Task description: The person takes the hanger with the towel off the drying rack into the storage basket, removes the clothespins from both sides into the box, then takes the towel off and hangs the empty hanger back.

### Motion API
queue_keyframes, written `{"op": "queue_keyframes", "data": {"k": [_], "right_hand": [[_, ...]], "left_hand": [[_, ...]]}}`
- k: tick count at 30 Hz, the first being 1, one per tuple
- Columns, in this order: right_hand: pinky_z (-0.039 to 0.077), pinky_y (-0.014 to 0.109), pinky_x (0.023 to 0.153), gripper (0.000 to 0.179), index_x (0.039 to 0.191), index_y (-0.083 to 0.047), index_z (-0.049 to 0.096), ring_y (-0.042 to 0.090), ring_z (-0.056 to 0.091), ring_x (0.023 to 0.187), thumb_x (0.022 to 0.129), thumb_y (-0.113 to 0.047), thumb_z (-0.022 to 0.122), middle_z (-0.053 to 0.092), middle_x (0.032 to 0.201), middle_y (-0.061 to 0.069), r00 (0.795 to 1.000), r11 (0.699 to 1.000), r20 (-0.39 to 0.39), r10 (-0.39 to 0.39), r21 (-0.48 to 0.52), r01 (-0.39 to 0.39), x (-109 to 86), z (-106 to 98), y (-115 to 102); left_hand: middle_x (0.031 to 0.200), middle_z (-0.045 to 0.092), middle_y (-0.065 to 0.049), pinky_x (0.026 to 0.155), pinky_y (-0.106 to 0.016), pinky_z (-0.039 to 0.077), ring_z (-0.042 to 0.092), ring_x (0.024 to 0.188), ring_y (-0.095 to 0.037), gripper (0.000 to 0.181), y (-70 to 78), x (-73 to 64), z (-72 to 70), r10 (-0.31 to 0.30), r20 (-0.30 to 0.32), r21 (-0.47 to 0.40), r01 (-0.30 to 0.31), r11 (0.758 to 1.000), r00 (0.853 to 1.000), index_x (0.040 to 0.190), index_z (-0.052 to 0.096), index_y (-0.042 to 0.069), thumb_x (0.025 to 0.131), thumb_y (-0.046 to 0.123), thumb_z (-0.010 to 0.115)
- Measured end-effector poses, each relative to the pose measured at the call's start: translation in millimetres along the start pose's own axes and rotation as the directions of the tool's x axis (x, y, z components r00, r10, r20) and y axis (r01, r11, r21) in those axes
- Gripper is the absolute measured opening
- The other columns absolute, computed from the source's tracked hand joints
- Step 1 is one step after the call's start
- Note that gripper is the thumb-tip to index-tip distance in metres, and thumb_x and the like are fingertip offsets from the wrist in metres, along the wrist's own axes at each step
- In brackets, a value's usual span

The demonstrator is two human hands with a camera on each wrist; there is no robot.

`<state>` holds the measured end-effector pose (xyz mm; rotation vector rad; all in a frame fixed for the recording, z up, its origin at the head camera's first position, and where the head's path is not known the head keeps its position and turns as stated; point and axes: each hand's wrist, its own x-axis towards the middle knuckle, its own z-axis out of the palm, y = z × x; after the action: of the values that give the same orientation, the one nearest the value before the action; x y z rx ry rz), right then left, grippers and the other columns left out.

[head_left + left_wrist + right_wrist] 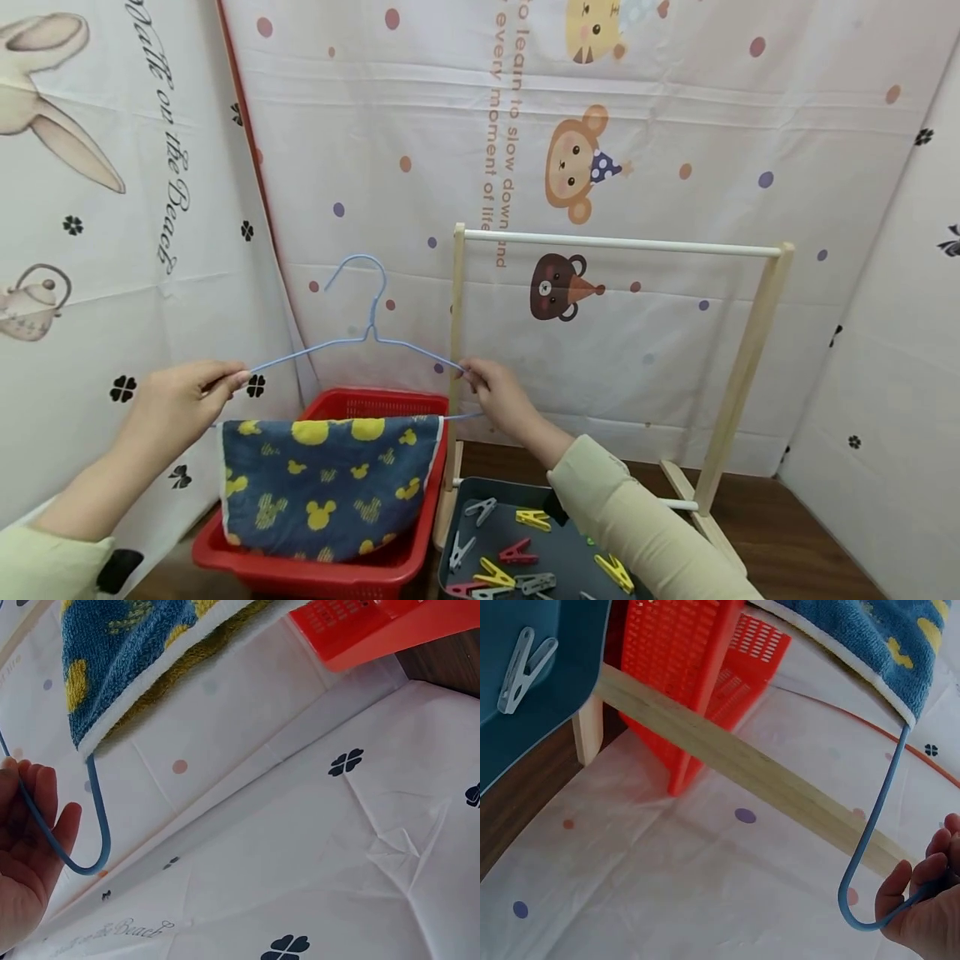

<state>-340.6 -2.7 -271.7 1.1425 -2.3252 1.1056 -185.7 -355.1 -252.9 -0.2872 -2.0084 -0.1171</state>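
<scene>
A blue wire hanger (374, 317) is held up in front of me, its hook at the top. My left hand (183, 398) pinches its left shoulder, and my right hand (504, 398) pinches the right one. Folded over the hanger's lower bar is a dark blue towel (322, 492) with yellow mouse-head shapes and white edging. It hangs in front of the red basket (315, 575), hiding much of it. In the left wrist view the towel's corner (112, 682) lies close to the bar's bend, and in the right wrist view the fingers (930, 870) curl round the wire.
A wooden rack (738, 383) with a white top rail (622, 242) stands at the right. Before it, a dark grey tray (555, 550) holds several clothespins (517, 552) in yellow, red and grey, partly behind my right sleeve. Printed cloth walls (360, 142) surround the brown table (810, 533).
</scene>
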Motion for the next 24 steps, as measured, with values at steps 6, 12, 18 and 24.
{"op": "queue_keyframes", "data": {"k": [6,12,18,24], "right_hand": [[0.038,0.024,0.065,0.017,0.101,0.003,0.068,0.016,0.045,0.07,0.103,0.003,0.051,0.058,0.079,0.014,0.999,1.0,-0.046,-0.014,-0.026,0.013,4.4,-5.8,-7.2],[0.038,0.024,0.065,0.018,0.1,0.002,0.07,0.016,0.045,0.07,0.104,0.0,0.052,0.06,0.079,0.012,0.998,1.0,-0.064,-0.004,-0.026,0.002,8.4,-13.0,-13.1],[0.036,0.025,0.063,0.019,0.101,0.001,0.07,0.016,0.043,0.067,0.105,-0.002,0.052,0.058,0.077,0.011,0.998,0.999,-0.056,0.035,-0.003,-0.035,9.6,-20.9,-18.4],[0.034,0.024,0.06,0.021,0.103,0.003,0.071,0.014,0.04,0.063,0.105,-0.003,0.051,0.059,0.076,0.012,0.998,0.999,-0.045,0.048,-0.009,-0.048,9.2,-27.0,-23.1]], "left_hand": [[0.089,0.077,-0.025,0.067,-0.04,0.057,0.073,0.08,-0.044,0.015,4.0,7.8,-8.0,-0.08,0.051,-0.019,0.081,0.997,0.996,0.097,0.078,-0.006,0.088,0.006,0.077],[0.106,0.075,-0.027,0.088,-0.044,0.052,0.069,0.1,-0.045,0.028,14.2,13.1,-17.2,-0.102,0.01,-0.031,0.102,0.994,0.995,0.117,0.072,-0.003,0.09,0.003,0.074],[0.092,0.078,-0.014,0.085,-0.003,0.043,0.065,0.091,0.003,0.043,33.5,17.1,-12.9,0.071,-0.118,-0.095,-0.082,0.992,0.99,0.102,0.079,0.002,0.105,0.039,0.057],[0.095,0.078,-0.009,0.068,-0.04,0.059,0.073,0.082,-0.028,0.016,55.1,19.0,1.0,0.118,0.083,-0.067,-0.112,0.991,0.99,0.101,0.079,0.008,0.092,0.021,0.078]]}}
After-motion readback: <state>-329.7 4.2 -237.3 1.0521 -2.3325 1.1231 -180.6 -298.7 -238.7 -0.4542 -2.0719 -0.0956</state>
